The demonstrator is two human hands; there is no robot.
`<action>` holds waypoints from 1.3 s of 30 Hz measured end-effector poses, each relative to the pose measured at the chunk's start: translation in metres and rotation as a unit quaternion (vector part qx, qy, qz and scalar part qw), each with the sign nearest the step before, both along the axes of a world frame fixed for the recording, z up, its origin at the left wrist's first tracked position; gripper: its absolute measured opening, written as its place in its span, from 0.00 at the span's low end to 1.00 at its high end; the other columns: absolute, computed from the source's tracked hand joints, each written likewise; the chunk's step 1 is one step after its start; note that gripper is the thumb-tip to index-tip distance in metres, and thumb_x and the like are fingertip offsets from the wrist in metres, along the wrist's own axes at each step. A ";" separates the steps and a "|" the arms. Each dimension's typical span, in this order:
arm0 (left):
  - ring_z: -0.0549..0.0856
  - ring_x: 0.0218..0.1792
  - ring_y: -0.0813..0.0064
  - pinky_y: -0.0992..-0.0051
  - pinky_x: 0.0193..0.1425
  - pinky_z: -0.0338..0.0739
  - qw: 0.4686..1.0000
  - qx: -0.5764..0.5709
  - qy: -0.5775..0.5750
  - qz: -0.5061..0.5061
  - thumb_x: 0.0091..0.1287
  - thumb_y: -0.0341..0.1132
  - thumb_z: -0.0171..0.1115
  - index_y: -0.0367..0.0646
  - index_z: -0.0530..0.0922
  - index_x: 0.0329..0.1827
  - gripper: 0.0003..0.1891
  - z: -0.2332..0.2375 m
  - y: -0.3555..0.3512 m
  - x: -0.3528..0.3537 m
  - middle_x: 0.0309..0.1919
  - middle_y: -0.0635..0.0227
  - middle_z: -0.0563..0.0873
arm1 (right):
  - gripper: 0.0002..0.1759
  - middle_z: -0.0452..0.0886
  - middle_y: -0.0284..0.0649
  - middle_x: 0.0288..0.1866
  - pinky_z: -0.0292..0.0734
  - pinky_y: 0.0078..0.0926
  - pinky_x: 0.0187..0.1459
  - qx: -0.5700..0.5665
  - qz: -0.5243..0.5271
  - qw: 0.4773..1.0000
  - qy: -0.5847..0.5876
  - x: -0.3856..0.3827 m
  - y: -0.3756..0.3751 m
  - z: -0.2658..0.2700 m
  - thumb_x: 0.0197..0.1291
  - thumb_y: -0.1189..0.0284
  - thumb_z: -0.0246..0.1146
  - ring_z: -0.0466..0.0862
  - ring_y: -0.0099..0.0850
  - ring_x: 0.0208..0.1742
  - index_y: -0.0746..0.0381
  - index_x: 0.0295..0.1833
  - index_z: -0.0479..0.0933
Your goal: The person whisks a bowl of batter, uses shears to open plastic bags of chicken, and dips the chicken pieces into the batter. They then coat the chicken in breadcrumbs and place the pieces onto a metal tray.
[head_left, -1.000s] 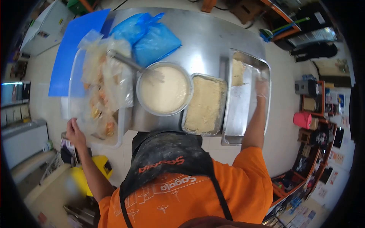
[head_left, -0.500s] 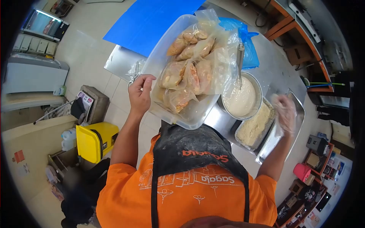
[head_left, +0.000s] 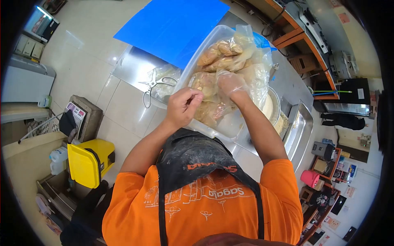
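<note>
A translucent plastic tub (head_left: 188, 74) holds several clear bags of pale meat pieces (head_left: 221, 53). My right hand (head_left: 232, 84), in a clear plastic glove, reaches in among the bags; its fingers are hidden by plastic. Bare and curled, my left hand (head_left: 184, 104) is at the tub's near left edge, close to a bag; what it grips, if anything, is too small to tell. Metal scissors (head_left: 154, 84) lie left of the tub beside crumpled clear plastic (head_left: 168, 76). Right of the tub, a round metal bowl (head_left: 276, 102) of pale batter is partly covered by the bags.
A blue sheet (head_left: 172, 28) lies behind the tub on the steel table (head_left: 131, 67). At the right are a tray of crumbs (head_left: 281, 124) and an empty steel tray (head_left: 299, 131). A yellow bin (head_left: 86, 164) stands on the floor at the left.
My right hand has moved left from above the crumb tray into the bags. My left hand has shifted right and curled more. The view has shifted, showing more of the scissors.
</note>
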State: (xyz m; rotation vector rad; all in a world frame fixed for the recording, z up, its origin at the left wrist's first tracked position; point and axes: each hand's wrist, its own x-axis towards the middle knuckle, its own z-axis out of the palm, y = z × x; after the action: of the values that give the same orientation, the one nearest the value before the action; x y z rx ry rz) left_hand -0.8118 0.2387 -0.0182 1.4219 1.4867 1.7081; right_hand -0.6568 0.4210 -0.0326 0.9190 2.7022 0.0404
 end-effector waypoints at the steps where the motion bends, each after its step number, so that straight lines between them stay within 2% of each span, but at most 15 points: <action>1: 0.80 0.24 0.74 0.75 0.28 0.72 1.000 0.001 -0.007 -0.008 0.68 0.30 0.65 0.37 0.84 0.39 0.05 0.002 -0.001 -0.002 0.27 0.63 0.82 | 0.13 0.87 0.49 0.46 0.84 0.42 0.46 -0.003 -0.022 1.000 -0.021 -0.005 -0.003 0.000 0.63 0.73 0.56 0.88 0.45 0.48 0.63 0.48 0.84; 4: 0.79 0.24 0.75 0.75 0.28 0.71 0.999 0.006 -0.019 -0.032 0.69 0.30 0.64 0.37 0.84 0.39 0.05 0.002 -0.003 -0.003 0.27 0.64 0.82 | 0.15 0.86 0.48 0.49 0.82 0.43 0.52 -0.011 -0.155 0.988 -0.006 -0.013 -0.022 0.012 0.64 0.72 0.55 0.87 0.44 0.51 0.63 0.49 0.84; 7: 0.78 0.23 0.74 0.74 0.28 0.70 0.999 0.010 -0.029 -0.041 0.69 0.30 0.64 0.38 0.84 0.39 0.05 0.003 -0.005 -0.005 0.26 0.65 0.81 | 0.14 0.86 0.48 0.49 0.82 0.44 0.51 0.019 -0.116 0.990 0.072 -0.004 -0.027 0.013 0.63 0.71 0.55 0.87 0.45 0.51 0.62 0.46 0.84; 10: 0.77 0.23 0.73 0.73 0.28 0.70 0.998 0.010 -0.022 -0.057 0.68 0.30 0.63 0.38 0.84 0.38 0.05 0.003 -0.007 -0.009 0.25 0.65 0.80 | 0.13 0.86 0.49 0.48 0.82 0.44 0.51 0.037 -0.092 0.993 0.060 0.004 -0.025 0.013 0.63 0.71 0.55 0.86 0.46 0.51 0.62 0.44 0.84; 14: 0.77 0.23 0.72 0.72 0.28 0.69 0.997 -0.002 -0.033 -0.066 0.68 0.30 0.63 0.39 0.84 0.38 0.05 0.005 -0.007 -0.010 0.24 0.65 0.79 | 0.13 0.86 0.49 0.50 0.81 0.43 0.53 0.013 -0.145 0.988 0.041 0.019 -0.019 -0.003 0.62 0.71 0.56 0.86 0.47 0.51 0.63 0.44 0.85; 19: 0.76 0.23 0.72 0.72 0.28 0.69 0.997 0.010 -0.025 -0.072 0.68 0.30 0.64 0.39 0.84 0.38 0.04 0.002 -0.005 -0.010 0.23 0.65 0.79 | 0.14 0.86 0.53 0.48 0.80 0.45 0.53 -0.031 -0.189 0.981 -0.016 0.003 -0.022 0.009 0.62 0.70 0.56 0.86 0.49 0.51 0.65 0.42 0.85; 22: 0.80 0.26 0.77 0.77 0.31 0.72 0.996 -0.004 -0.019 -0.082 0.70 0.30 0.63 0.36 0.84 0.39 0.06 0.003 -0.007 -0.014 0.28 0.63 0.84 | 0.15 0.85 0.58 0.47 0.79 0.47 0.53 -0.061 -0.177 0.982 -0.012 0.007 -0.021 0.033 0.63 0.69 0.56 0.85 0.53 0.50 0.66 0.43 0.85; 25: 0.75 0.22 0.72 0.72 0.28 0.68 0.997 0.013 -0.042 -0.068 0.67 0.28 0.64 0.38 0.84 0.38 0.03 0.002 -0.006 -0.011 0.22 0.66 0.78 | 0.15 0.84 0.60 0.47 0.78 0.46 0.54 -0.057 -0.208 0.976 0.044 0.025 -0.047 0.092 0.63 0.66 0.59 0.85 0.52 0.50 0.65 0.46 0.84; 27: 0.75 0.22 0.73 0.72 0.28 0.68 0.997 0.008 -0.041 -0.068 0.67 0.28 0.64 0.38 0.84 0.38 0.03 0.002 -0.006 -0.012 0.22 0.66 0.78 | 0.18 0.83 0.59 0.46 0.76 0.46 0.53 -0.175 -0.322 0.930 -0.025 0.018 -0.071 0.135 0.61 0.63 0.62 0.84 0.49 0.50 0.65 0.50 0.82; 28: 0.75 0.22 0.73 0.73 0.28 0.68 0.997 0.007 -0.038 -0.072 0.67 0.28 0.64 0.38 0.84 0.38 0.04 0.003 -0.006 -0.013 0.22 0.66 0.78 | 0.15 0.83 0.57 0.44 0.77 0.46 0.52 -0.194 -0.224 0.955 0.004 0.031 -0.080 0.116 0.59 0.66 0.62 0.84 0.49 0.49 0.64 0.46 0.83; 30: 0.79 0.25 0.74 0.74 0.31 0.72 0.996 -0.010 -0.026 -0.087 0.69 0.29 0.62 0.37 0.84 0.39 0.05 0.003 -0.006 -0.016 0.25 0.64 0.81 | 0.10 0.84 0.52 0.39 0.78 0.46 0.50 -0.222 -0.032 0.973 0.060 0.070 -0.093 0.050 0.55 0.71 0.62 0.85 0.49 0.47 0.63 0.39 0.84; 32: 0.81 0.27 0.74 0.75 0.33 0.74 0.994 -0.018 -0.022 -0.103 0.70 0.30 0.61 0.36 0.84 0.39 0.06 0.002 -0.006 -0.016 0.27 0.64 0.83 | 0.09 0.84 0.51 0.39 0.78 0.44 0.49 -0.174 0.006 0.977 0.121 0.056 -0.107 0.018 0.54 0.73 0.62 0.85 0.48 0.47 0.62 0.39 0.84; 34: 0.81 0.26 0.74 0.75 0.33 0.74 0.994 -0.017 -0.019 -0.105 0.70 0.30 0.61 0.36 0.84 0.39 0.06 0.002 -0.007 -0.018 0.26 0.64 0.82 | 0.08 0.85 0.51 0.37 0.79 0.43 0.46 -0.124 0.051 0.986 0.101 0.044 -0.109 0.009 0.54 0.74 0.62 0.86 0.46 0.46 0.62 0.39 0.84; 36: 0.80 0.26 0.74 0.75 0.33 0.74 0.994 -0.022 -0.021 -0.103 0.70 0.30 0.61 0.36 0.84 0.39 0.07 0.002 -0.008 -0.018 0.26 0.64 0.82 | 0.07 0.85 0.50 0.35 0.80 0.41 0.42 -0.069 0.092 0.993 0.002 0.038 -0.107 0.007 0.54 0.75 0.62 0.87 0.43 0.43 0.61 0.38 0.83; 39: 0.80 0.26 0.75 0.76 0.33 0.73 0.994 -0.022 -0.020 -0.105 0.70 0.31 0.61 0.36 0.84 0.39 0.07 0.003 -0.006 -0.017 0.26 0.64 0.82 | 0.07 0.85 0.46 0.30 0.80 0.40 0.35 -0.094 0.036 0.995 0.006 0.038 -0.107 -0.011 0.53 0.74 0.62 0.88 0.40 0.35 0.60 0.38 0.83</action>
State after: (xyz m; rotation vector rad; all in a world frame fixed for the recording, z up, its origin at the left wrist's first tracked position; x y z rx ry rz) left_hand -0.8288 0.2322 -0.0150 1.4568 1.2964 1.5568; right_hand -0.6189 0.3141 -0.0441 0.7675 2.6932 -0.2019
